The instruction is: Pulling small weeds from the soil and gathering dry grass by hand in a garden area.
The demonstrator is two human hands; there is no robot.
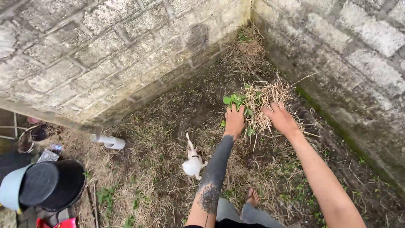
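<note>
While both arms stretch forward toward the wall corner, left hand (234, 121) placed palm down on the ground, fingers fairly close together and pointing away from the body, fingertips touching the small green plant (234, 100) that grows just ahead of them. Right hand (280, 118) set just beside, to the right, fingers spread wide and laid flat on the clump of dry straw (265, 101), not closed around anything that shows. Plant and straw directly in front of both hands, touching each other, the straw lying mostly from the hands toward the corner; plant nearer to the left hand, straw nearer to the right. Nothing lifted: both hands pressing or resting, neither clenched (underside of the palms hidden, so a grasp of stems below cannot be excluded). Behind the left forearm, on the ground, a small white kitten (193, 162). Farther left, near the brick wall (105, 59), a white pipe (108, 141) and a black bucket (52, 185), well apart from the hands.
</note>
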